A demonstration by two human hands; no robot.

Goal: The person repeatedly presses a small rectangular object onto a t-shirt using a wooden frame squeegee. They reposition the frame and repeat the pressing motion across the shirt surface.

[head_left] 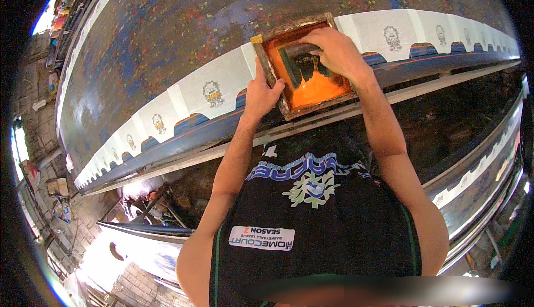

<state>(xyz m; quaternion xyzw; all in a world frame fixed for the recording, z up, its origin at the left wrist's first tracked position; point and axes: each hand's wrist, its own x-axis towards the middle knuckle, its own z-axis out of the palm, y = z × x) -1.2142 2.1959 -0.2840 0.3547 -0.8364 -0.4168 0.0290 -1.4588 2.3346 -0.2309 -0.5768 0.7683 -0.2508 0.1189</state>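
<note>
One wooden frame [320,107] is lying just above the middle of the frame view, tilted slightly, with one pool of orange ink [316,89] filling its lower part inside. Judging by look: it's being light and stiff, its wood rails giving the best hold, the wet ink likely being slippery. My left hand [261,97] is spanning the left rail, thumb on the wood, index finger lying along the outer side, partly open around it. My right hand [337,51] is reaching over the right rail into the upper part, fingers bent nearly together; can't tell what they're gripping. White scalloped pieces [192,98] are running either side on a brown speckled surface [183,29]; I'm counting three clear printed motifs [212,94] left, two right, farther ones being too small. One black shirt [267,207] is filling the lower middle.
</note>
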